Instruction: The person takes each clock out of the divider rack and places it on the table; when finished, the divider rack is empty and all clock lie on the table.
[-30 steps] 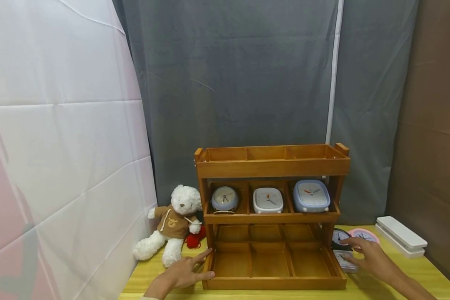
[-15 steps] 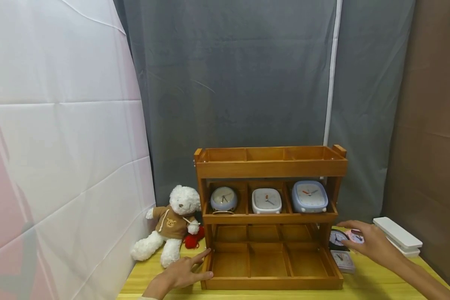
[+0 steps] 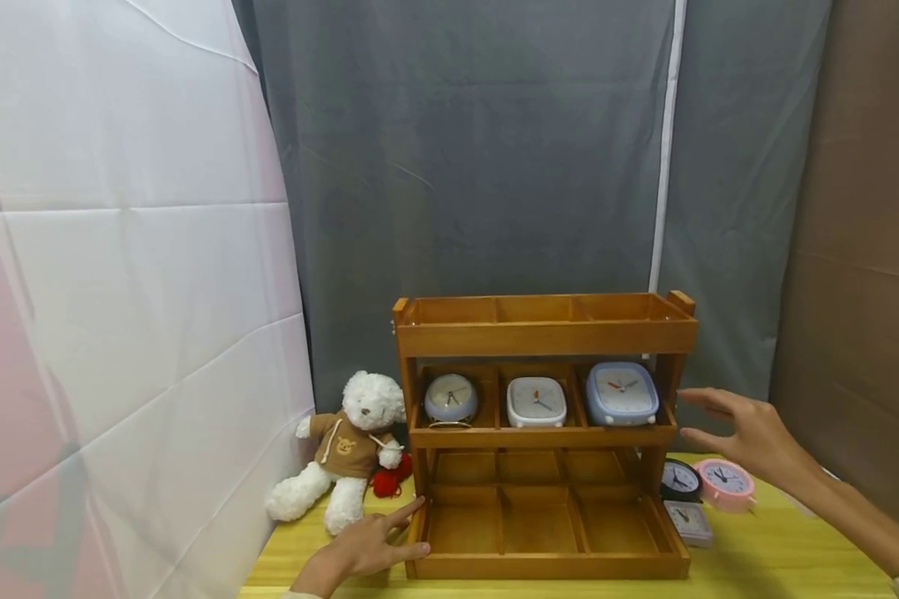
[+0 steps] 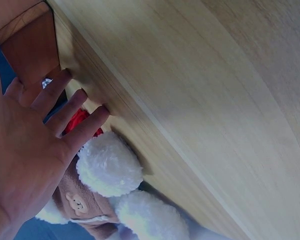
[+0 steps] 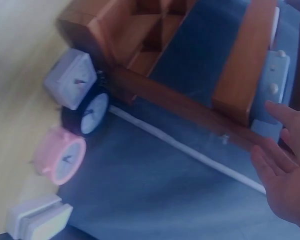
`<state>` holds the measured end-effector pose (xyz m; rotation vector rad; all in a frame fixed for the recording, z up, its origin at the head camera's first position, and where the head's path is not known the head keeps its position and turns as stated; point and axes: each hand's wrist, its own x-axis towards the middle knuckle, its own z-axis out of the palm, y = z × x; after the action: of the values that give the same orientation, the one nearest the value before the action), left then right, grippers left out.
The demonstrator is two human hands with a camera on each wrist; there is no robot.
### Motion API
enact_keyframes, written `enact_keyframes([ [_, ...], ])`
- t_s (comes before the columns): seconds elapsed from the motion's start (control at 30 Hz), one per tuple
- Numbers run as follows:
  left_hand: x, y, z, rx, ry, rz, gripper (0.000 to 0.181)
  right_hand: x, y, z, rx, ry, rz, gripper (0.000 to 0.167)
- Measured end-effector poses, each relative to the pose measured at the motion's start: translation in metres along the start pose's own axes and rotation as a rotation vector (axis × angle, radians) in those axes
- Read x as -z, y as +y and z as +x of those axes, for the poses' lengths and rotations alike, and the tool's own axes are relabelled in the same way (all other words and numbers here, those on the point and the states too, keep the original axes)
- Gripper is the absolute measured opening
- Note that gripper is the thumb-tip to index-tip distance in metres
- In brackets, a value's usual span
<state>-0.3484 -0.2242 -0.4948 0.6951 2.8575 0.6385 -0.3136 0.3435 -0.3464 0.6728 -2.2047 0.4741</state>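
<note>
A brown wooden three-tier rack [image 3: 543, 339] stands on the table. My left hand [image 3: 363, 545] rests with outstretched fingers against the left side of its bottom tier. Beside the rack's right post, level with the middle tier, my right hand [image 3: 757, 437] is raised with nothing in its grasp. A blue square alarm clock [image 3: 623, 393] in the right compartment is nearest to it. The middle compartment holds a white clock [image 3: 536, 402], the left one a round clock [image 3: 450, 398]. Right of the rack are a black clock [image 3: 680, 480], a pink clock [image 3: 725, 482] and a small pale square clock [image 3: 687, 522].
A white teddy bear [image 3: 345, 449] in a brown hoodie sits left of the rack, with a red thing [image 3: 391, 477] beside it. White boxes [image 5: 42, 220] lie past the pink clock in the right wrist view. Grey curtain [image 3: 479, 166] hangs behind.
My right hand has lifted from the clocks on the table, up and right, to the height of the middle tier. The left hand has stayed against the rack.
</note>
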Motion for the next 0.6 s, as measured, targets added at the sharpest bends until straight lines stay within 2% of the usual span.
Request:
enact_keyframes([
  [0.2, 0.000, 0.001, 0.000, -0.007, 0.009, 0.009, 0.081, -0.003, -0.009, 0.020, 0.034, -0.001, 0.030, 0.062],
  [0.43, 0.001, 0.000, 0.002, 0.005, -0.003, 0.001, 0.077, -0.019, -0.018, 0.035, 0.004, -0.067, 0.128, 0.069],
  [0.6, 0.000, 0.000, 0.001, 0.004, -0.005, 0.000, 0.076, -0.030, -0.022, 0.046, -0.022, -0.106, 0.142, 0.074],
])
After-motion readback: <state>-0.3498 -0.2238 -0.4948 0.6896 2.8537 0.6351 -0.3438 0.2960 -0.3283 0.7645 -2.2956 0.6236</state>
